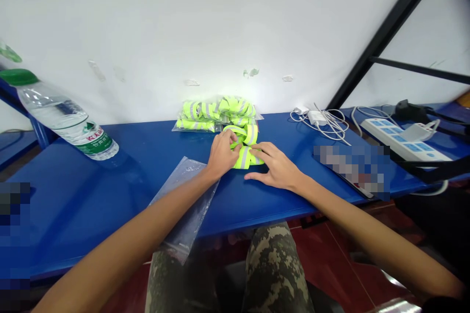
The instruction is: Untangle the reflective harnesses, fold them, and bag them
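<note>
A neon-yellow reflective strap [244, 156] with silver-grey stripes lies loosely folded on the blue table. On its left side my left hand [222, 154] has its fingers curled onto the folds, pinching the strap. My right hand [277, 164] rests at the strap's right end, thumb and fingers apart, fingertips touching the material. Just behind, against the wall, clear bags of the same kind of reflective straps [200, 112] are piled up. Under my left forearm lies a flat clear plastic bag [191, 205], its lower end hanging over the table's front edge.
A large water bottle [69, 117] with a green cap stands at the left of the blue table [121, 195]. To the right are a white charger with coiled cable [317, 117], a pixelated flat object [348, 171] and a power strip [400, 139]. A black metal frame [389, 29] rises there.
</note>
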A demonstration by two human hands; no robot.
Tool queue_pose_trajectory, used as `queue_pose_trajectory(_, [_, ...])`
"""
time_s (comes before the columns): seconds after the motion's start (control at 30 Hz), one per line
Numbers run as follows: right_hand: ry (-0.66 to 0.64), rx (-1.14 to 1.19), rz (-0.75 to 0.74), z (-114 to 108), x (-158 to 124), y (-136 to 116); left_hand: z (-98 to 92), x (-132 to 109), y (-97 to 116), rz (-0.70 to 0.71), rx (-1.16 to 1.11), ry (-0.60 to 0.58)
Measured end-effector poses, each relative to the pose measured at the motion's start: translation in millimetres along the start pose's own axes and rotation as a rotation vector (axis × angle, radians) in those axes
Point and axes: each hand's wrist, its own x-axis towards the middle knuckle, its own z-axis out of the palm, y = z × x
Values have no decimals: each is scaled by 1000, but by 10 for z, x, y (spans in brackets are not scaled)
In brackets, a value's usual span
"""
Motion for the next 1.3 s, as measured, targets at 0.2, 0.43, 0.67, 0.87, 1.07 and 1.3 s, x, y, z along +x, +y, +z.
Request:
queue_pose_trajectory(0.2, [-120, -99, -72, -35, -4, 37, -25, -44, 39, -5, -33, 24])
queue_pose_trajectory(0.43, [-120, 34, 143, -64, 44, 96, -93, -101, 162, 89, -50, 31])
queue_pose_trajectory(0.67, [-86, 206, 415, -57, 162, 87, -94, -19, 208, -58, 221, 86])
queue_pose_trajectory(0.87, [52, 232, 429, 57, 272, 142, -72, 156, 115, -192, 190, 79])
queue_pose_trajectory(1.07, [89, 67, 267, 109, 157, 113, 8, 203, 44, -215, 173, 101])
queue_pose_trajectory(1.3, [-70, -72, -1, 63, 32, -20, 16, 177, 65, -249, 279, 135])
